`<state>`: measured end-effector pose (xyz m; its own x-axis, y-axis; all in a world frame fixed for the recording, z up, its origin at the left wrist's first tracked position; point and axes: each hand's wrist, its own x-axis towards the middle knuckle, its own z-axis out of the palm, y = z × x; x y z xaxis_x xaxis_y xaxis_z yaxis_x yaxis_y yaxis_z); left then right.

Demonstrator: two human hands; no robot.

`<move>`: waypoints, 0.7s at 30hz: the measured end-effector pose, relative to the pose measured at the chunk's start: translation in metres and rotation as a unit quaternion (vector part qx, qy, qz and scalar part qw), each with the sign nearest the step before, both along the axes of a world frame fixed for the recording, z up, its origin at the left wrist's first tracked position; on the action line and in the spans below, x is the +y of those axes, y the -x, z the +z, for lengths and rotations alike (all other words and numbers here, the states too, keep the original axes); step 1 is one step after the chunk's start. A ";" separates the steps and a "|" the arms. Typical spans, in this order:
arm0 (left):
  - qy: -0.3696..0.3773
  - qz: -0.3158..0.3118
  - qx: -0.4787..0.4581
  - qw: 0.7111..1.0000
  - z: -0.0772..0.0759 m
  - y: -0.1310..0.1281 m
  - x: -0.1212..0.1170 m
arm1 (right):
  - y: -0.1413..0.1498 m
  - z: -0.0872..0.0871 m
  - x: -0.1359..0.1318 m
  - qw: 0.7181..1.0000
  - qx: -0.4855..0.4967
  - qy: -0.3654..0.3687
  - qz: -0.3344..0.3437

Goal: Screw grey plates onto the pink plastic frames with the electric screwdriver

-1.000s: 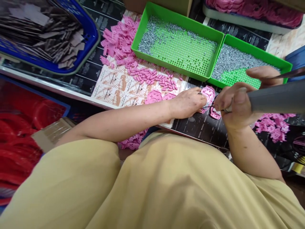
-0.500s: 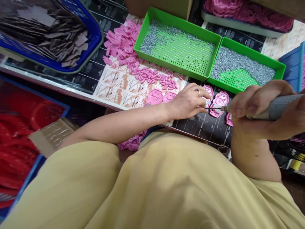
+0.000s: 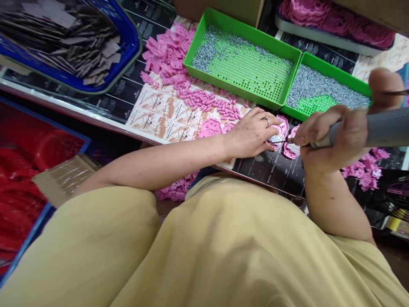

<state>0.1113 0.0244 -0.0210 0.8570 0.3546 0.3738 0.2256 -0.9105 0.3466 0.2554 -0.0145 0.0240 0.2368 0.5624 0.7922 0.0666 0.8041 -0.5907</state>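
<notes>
My right hand (image 3: 332, 132) is closed around a grey electric screwdriver (image 3: 380, 128), held sideways above the table. Its thin bit points left and reaches a pink plastic part (image 3: 281, 126) by my left fingertips. My left hand (image 3: 251, 133), wearing a ring, rests with bent fingers on that same part and steadies it; the fingertips are partly hidden. Just right of it lies another pink plastic part (image 3: 291, 147), half covered by my right hand. Beside my left wrist sits a pink panel (image 3: 209, 128), with one more partly under the hand.
Green trays of small screws (image 3: 236, 85) (image 3: 322, 81) stand behind my hands. Pink pieces (image 3: 166, 55) are heaped to their left, and more (image 3: 366, 168) lie at right. A blue basket (image 3: 129, 47) holds flat cards. Red items (image 3: 19, 183) fill a crate at lower left.
My right hand and the screwdriver have moved left, taking the bit from the right-hand pink part to the one at my left fingers. My left hand stays nearly still.
</notes>
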 end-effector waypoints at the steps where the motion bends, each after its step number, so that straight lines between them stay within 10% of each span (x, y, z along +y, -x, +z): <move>1: 0.000 0.001 0.011 1.000 0.001 0.000 0.001 | -0.001 -0.003 0.002 1.000 -0.004 -0.001 0.003; 10: 0.012 0.010 0.008 1.000 -0.002 -0.006 -0.001 | 0.004 0.022 -0.019 0.988 0.019 0.156 0.011; 21: -0.055 -0.002 0.021 0.998 0.000 -0.008 -0.002 | 0.006 0.020 -0.024 0.991 -0.020 0.132 0.015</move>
